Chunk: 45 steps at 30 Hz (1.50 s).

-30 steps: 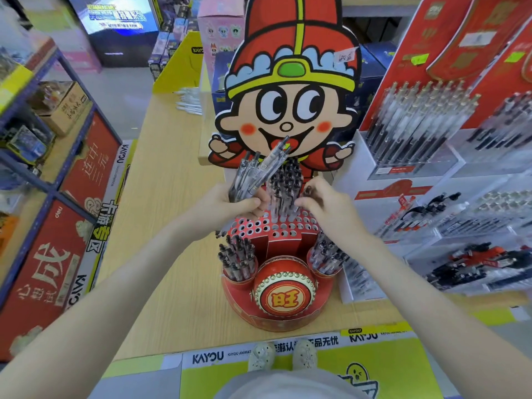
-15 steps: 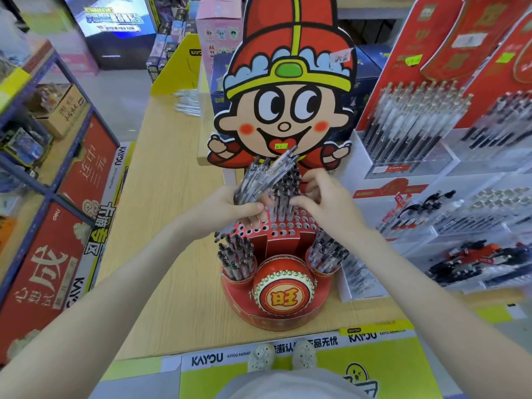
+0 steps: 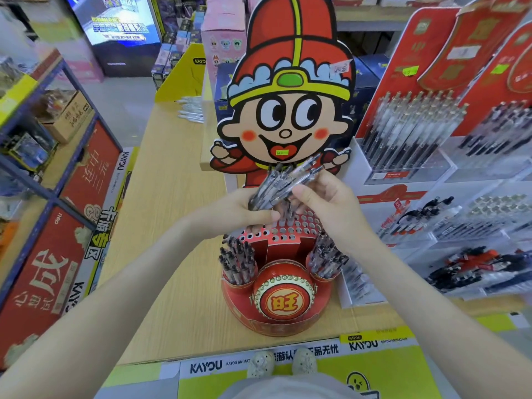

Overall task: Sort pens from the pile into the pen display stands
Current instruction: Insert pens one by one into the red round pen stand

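My left hand [image 3: 241,211] grips a bundle of clear pens [image 3: 283,184] that slants up to the right above the red pen display stand [image 3: 276,286]. My right hand [image 3: 325,203] has its thumb and fingers on the upper end of that bundle, pinching a pen. The stand has a perforated red top [image 3: 276,230] with several pens standing in its holes, partly hidden behind my hands. Its two round side cups, the left cup [image 3: 237,262] and the right cup [image 3: 326,259], are full of pens. A cartoon cardboard figure [image 3: 288,105] rises behind the stand.
The stand sits on a wooden counter [image 3: 172,226]. White tiered racks [image 3: 431,174] with rows of pens fill the right side. A loose pile of pens [image 3: 191,109] lies far back on the counter. Blue shelving [image 3: 37,174] with red boxes runs along the left.
My right hand has lifted off the perforated top and come up to the pen bundle. The left hand and its bundle have shifted slightly right.
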Each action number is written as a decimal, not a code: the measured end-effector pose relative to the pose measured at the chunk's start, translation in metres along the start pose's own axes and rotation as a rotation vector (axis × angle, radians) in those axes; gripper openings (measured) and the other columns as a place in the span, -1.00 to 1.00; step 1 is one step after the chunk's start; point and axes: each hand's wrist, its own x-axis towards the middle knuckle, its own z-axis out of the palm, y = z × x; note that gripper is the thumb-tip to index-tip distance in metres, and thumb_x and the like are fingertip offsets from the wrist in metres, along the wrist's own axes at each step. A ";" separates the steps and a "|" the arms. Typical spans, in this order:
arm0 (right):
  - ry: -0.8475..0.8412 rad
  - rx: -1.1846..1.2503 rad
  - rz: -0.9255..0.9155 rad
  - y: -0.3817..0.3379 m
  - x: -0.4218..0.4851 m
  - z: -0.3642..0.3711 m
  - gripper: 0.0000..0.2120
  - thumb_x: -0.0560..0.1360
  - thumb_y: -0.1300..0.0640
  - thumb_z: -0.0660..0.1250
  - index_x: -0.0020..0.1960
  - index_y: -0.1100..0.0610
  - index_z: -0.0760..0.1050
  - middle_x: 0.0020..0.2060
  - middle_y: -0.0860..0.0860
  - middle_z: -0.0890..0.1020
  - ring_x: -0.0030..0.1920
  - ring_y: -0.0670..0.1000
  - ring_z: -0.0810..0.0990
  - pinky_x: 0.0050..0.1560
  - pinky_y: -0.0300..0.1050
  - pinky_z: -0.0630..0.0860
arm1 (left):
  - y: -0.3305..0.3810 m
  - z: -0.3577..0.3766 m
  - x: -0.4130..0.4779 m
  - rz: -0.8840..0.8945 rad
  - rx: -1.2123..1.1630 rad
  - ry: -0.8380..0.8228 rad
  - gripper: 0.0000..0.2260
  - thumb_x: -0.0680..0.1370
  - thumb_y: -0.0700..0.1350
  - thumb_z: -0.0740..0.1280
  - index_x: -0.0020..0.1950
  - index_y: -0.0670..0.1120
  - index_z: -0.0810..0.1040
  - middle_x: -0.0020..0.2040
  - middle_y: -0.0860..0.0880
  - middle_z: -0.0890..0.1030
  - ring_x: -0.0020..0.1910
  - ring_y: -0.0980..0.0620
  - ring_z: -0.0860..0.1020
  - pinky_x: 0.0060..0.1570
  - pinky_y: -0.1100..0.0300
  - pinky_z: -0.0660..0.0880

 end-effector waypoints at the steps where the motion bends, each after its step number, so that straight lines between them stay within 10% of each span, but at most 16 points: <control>1: 0.006 0.007 0.002 0.000 -0.001 -0.001 -0.91 0.54 0.24 0.29 0.01 0.09 0.52 -0.18 -0.05 0.66 -0.17 -0.04 0.61 -0.16 -0.12 0.55 | 0.000 0.000 0.000 -0.008 -0.011 0.015 -0.90 0.55 -0.15 0.35 -0.14 -0.08 0.48 -0.45 0.14 0.53 -0.42 0.18 0.45 -0.32 0.34 0.42; 8: 0.228 0.134 0.014 0.004 -0.002 -0.022 -0.90 0.62 0.23 0.14 -0.03 0.13 0.41 -0.12 0.26 0.60 -0.14 0.16 0.62 -0.16 -0.08 0.57 | -0.021 -0.015 -0.009 0.008 -0.058 0.154 -0.89 0.58 -0.11 0.31 -0.13 -0.10 0.47 -0.37 0.07 0.52 -0.42 0.12 0.44 -0.33 0.28 0.42; 18: -0.060 -0.622 -0.084 0.033 -0.010 -0.004 -0.97 0.59 0.14 0.21 -0.01 0.02 0.41 -0.25 -0.19 0.55 -0.19 -0.28 0.53 -0.21 -0.47 0.39 | -0.036 -0.018 -0.016 -0.063 -0.036 0.225 -0.93 0.60 -0.18 0.29 -0.07 -0.12 0.54 -0.34 0.03 0.56 -0.40 0.11 0.49 -0.31 0.26 0.49; 33: -0.109 -0.976 -0.055 0.047 0.004 0.014 -0.86 0.58 0.01 0.22 0.00 0.07 0.32 -0.21 0.02 0.62 -0.19 0.04 0.58 -0.19 0.03 0.54 | -0.034 -0.014 -0.013 -0.133 0.049 0.176 -0.87 0.57 -0.03 0.34 -0.14 -0.03 0.54 -0.48 0.10 0.51 -0.49 0.17 0.39 -0.39 0.15 0.31; 38: 0.037 -0.500 -0.056 0.016 -0.003 0.015 -0.81 0.52 0.04 0.33 0.10 -0.08 0.40 -0.19 -0.18 0.57 -0.14 -0.24 0.52 -0.13 -0.39 0.42 | -0.019 -0.011 -0.012 -0.090 0.030 0.050 -0.79 0.58 -0.06 0.34 -0.24 -0.07 0.51 -0.47 0.09 0.50 -0.47 0.12 0.40 -0.41 0.27 0.32; 45: -0.005 0.016 -0.030 -0.002 0.001 0.006 -0.82 0.54 0.26 0.28 -0.06 -0.01 0.54 -0.16 -0.16 0.65 -0.06 -0.12 0.58 -0.06 -0.23 0.51 | -0.001 -0.003 -0.002 -0.050 0.048 -0.090 -0.79 0.57 -0.11 0.34 -0.26 -0.05 0.51 -0.45 0.08 0.53 -0.46 0.13 0.42 -0.40 0.31 0.36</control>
